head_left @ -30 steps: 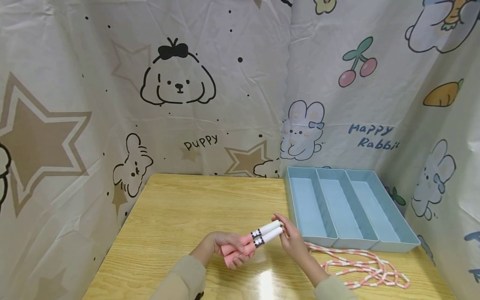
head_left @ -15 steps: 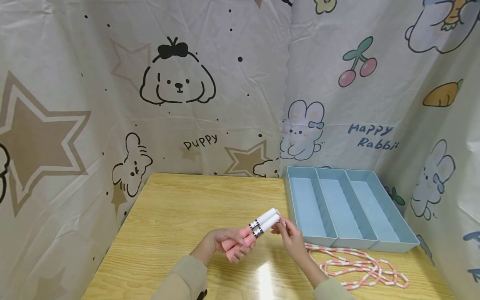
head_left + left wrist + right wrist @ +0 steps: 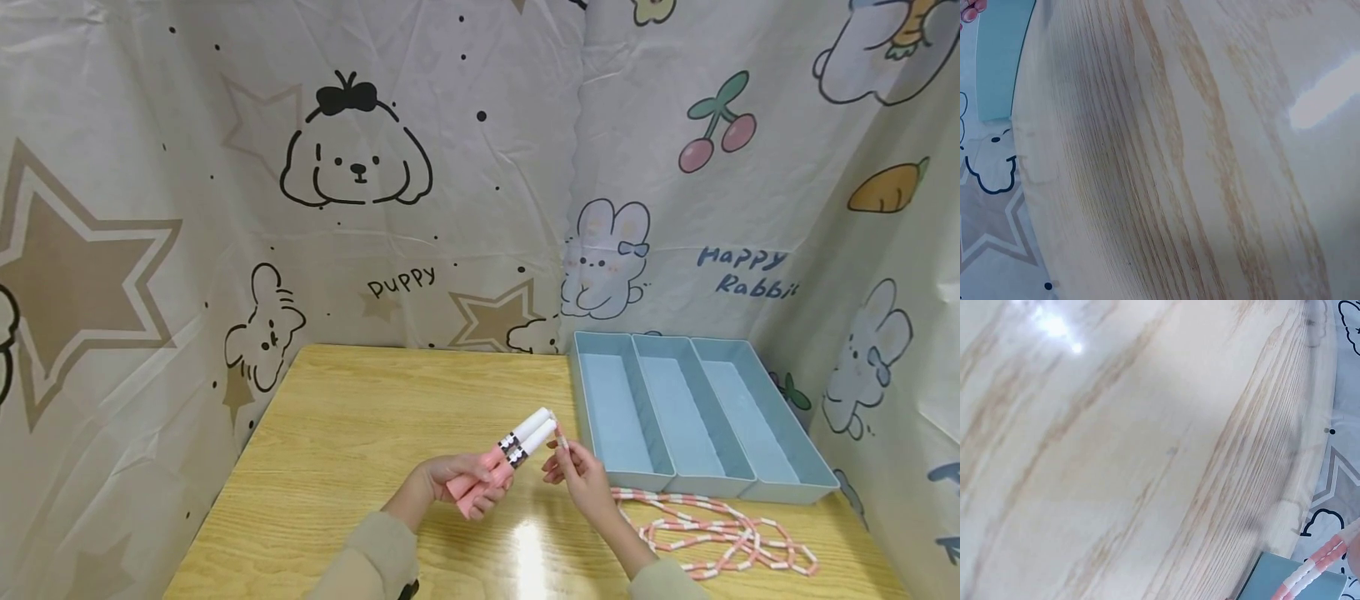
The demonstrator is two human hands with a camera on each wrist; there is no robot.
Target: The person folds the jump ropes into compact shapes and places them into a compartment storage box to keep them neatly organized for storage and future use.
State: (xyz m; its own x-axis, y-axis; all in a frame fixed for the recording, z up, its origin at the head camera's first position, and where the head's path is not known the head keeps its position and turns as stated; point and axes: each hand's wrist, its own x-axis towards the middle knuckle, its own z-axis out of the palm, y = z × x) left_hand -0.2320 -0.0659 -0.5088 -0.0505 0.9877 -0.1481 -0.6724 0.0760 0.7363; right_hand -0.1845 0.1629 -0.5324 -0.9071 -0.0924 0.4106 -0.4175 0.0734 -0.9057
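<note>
Two pink-and-white jump rope handles [image 3: 530, 436] lie side by side in my left hand [image 3: 453, 475], which grips their pink ends above the table. Their white ends point up and to the right. Just right of those ends, my right hand [image 3: 583, 482] pinches a short stretch of the beaded cord [image 3: 560, 435] between thumb and fingers. More of the pink-and-white cord [image 3: 678, 498] lies in loose loops on the table beyond my right forearm. In the right wrist view, two strands of beaded cord [image 3: 1305, 574] run side by side at the lower right corner.
A pale blue tray [image 3: 667, 482] with three long compartments stands at the back right of the wooden table [image 3: 390, 400], just behind the cord's loops. A printed curtain [image 3: 465, 208] hangs behind the table and along both sides.
The handles have swung steeper, their white ends moving up and slightly left. My right hand has drawn away from those ends, and a short piece of cord now shows between.
</note>
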